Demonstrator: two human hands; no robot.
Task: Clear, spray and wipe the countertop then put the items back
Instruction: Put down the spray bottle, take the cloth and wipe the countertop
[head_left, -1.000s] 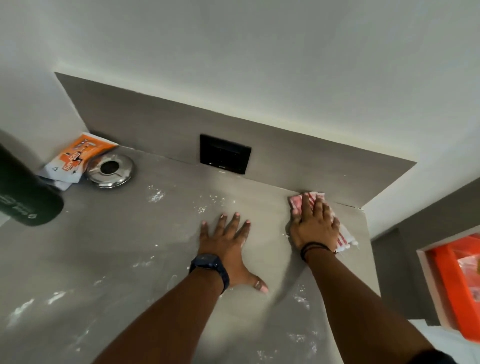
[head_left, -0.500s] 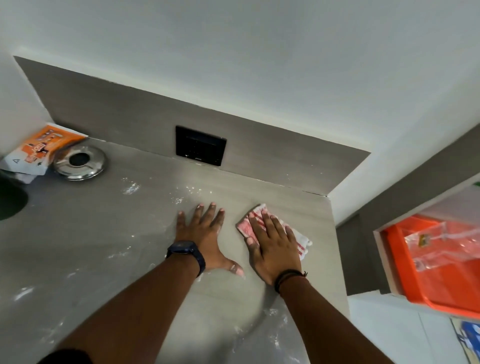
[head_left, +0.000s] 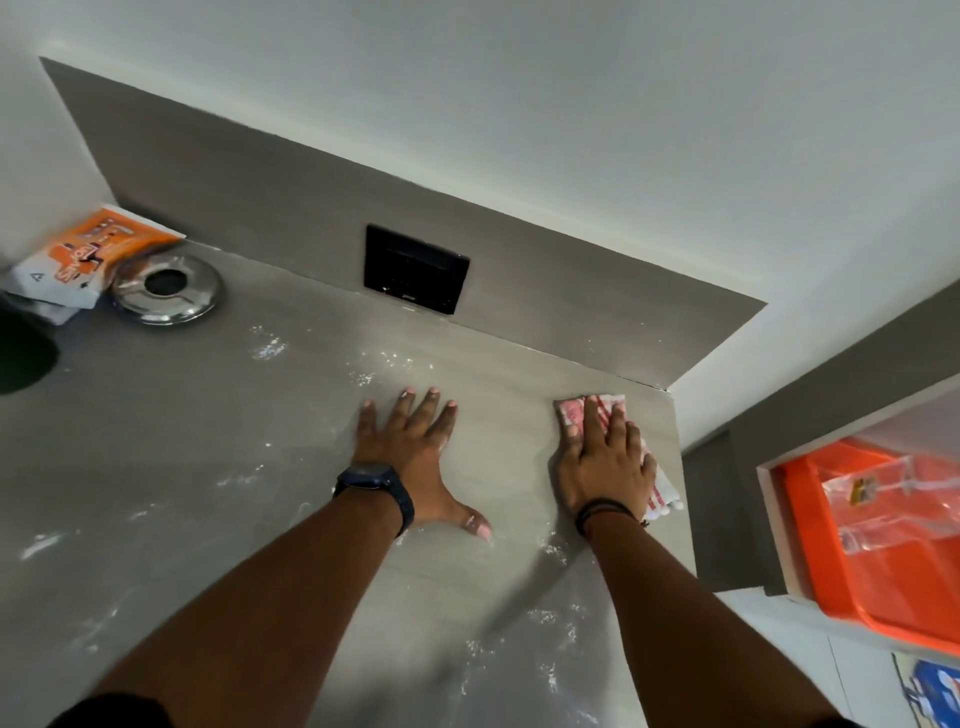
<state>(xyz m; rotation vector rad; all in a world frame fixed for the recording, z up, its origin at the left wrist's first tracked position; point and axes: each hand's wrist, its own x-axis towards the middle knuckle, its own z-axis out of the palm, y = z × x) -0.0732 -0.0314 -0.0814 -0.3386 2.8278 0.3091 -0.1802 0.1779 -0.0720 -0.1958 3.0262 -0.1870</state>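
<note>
The grey countertop (head_left: 208, 467) carries white streaks of spray foam. My left hand (head_left: 415, 457) lies flat on it with the fingers spread and nothing in it. My right hand (head_left: 605, 467) presses flat on a red-and-white striped cloth (head_left: 571, 413) near the counter's back right corner; the cloth shows past my fingertips and beside my wrist. At the back left lie an orange-and-white packet (head_left: 88, 254) and a round steel ashtray (head_left: 166, 288). A dark green bottle (head_left: 23, 358) is cut off at the left edge.
A black wall socket (head_left: 415, 270) sits in the grey backsplash. The counter ends at a right edge (head_left: 683, 493). Beyond it, lower down, an orange tray (head_left: 883, 545) holds clear plastic bags. White walls rise behind.
My right hand has slid the cloth back toward the back right corner, after pulling it nearer my left hand half a second ago. My left hand stays planted.
</note>
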